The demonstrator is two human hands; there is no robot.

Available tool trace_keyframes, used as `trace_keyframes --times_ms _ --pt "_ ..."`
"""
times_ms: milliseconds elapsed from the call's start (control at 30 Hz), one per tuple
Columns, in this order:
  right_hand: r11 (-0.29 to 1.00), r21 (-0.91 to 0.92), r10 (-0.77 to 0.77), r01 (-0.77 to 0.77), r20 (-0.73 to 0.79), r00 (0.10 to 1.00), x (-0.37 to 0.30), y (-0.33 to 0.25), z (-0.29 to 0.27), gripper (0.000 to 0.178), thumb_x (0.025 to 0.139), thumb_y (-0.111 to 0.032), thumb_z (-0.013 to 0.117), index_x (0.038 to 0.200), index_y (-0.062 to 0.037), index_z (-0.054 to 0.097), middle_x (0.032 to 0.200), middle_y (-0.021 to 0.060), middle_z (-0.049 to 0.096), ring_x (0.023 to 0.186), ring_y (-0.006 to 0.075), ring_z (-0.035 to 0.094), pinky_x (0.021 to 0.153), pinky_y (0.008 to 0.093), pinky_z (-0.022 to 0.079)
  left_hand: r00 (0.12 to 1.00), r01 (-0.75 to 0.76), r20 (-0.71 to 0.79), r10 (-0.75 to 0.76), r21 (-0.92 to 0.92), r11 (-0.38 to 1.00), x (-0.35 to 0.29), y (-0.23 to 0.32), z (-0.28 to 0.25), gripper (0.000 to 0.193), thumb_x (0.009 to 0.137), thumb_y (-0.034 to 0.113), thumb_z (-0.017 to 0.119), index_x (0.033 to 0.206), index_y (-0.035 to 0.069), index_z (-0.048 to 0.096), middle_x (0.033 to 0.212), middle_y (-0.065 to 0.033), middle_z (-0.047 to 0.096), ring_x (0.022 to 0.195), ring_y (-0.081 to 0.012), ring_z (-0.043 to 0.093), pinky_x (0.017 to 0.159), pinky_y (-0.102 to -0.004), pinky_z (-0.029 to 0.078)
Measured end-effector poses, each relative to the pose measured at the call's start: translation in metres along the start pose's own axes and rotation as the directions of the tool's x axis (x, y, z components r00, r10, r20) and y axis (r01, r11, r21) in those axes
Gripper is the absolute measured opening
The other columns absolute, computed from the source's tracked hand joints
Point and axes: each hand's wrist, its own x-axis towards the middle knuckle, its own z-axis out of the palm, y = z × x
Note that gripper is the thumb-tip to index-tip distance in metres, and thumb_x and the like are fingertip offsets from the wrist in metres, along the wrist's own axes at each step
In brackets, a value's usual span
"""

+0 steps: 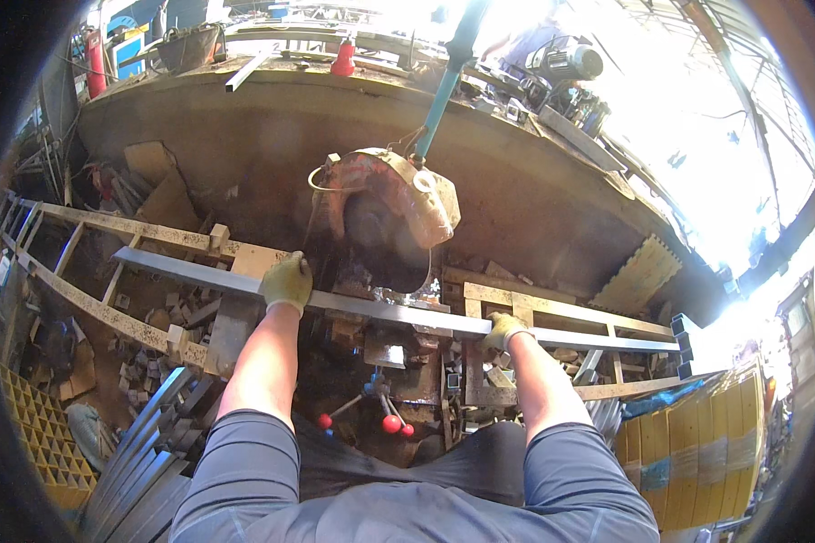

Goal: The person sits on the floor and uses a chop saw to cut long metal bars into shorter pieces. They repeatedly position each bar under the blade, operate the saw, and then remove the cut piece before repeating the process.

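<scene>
A long square metal tube [389, 312] lies crosswise over the bed of a cut-off saw, running from the left rail frame to the right one. My left hand [287, 282], in a yellowish work glove, is closed round the tube left of the saw. Right of the saw, my gloved right hand [504, 331] also grips the tube. Between my hands and just beyond the tube hangs the saw's worn orange guard [435, 210], its dark blade area in shadow. Below the tube, nearer my body, is a clamp lever with red ball knobs [391, 423].
A ladder-like rail frame [109, 303] extends left, and another [570, 312] extends right. Short offcuts lie below the left frame. Several metal tubes [145, 471] lean at lower left beside a yellow grating [50, 443]. A wrapped yellow stack [697, 448] stands at lower right.
</scene>
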Motion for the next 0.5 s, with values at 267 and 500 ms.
trace_keyframes --times_ms 267,500 --pt "0.996 -0.089 0.025 -0.028 -0.035 0.999 -0.004 -0.008 -0.003 0.086 0.08 -0.035 0.088 0.162 -0.024 0.064 0.161 0.0131 0.069 0.15 0.0335 0.064 0.127 0.0457 0.05 0.998 0.014 -0.064 -0.017 -0.054 0.998 -0.002 -0.001 0.003 0.037 0.111 0.039 0.057 0.136 0.022 0.079 0.132 -0.0119 0.081 0.121 -0.0404 0.077 0.107 -0.0551 0.059" --pt "0.995 -0.104 -0.007 0.0 -0.067 0.998 -0.013 -0.004 0.0 0.079 0.084 -0.029 0.084 0.16 -0.0196 0.066 0.155 0.0157 0.072 0.145 0.0338 0.068 0.123 0.0446 0.054 0.999 0.032 -0.017 -0.033 -0.031 0.999 -0.006 0.011 -0.007 0.038 0.111 0.04 0.057 0.134 0.02 0.079 0.132 -0.011 0.082 0.121 -0.0403 0.077 0.106 -0.0549 0.06"
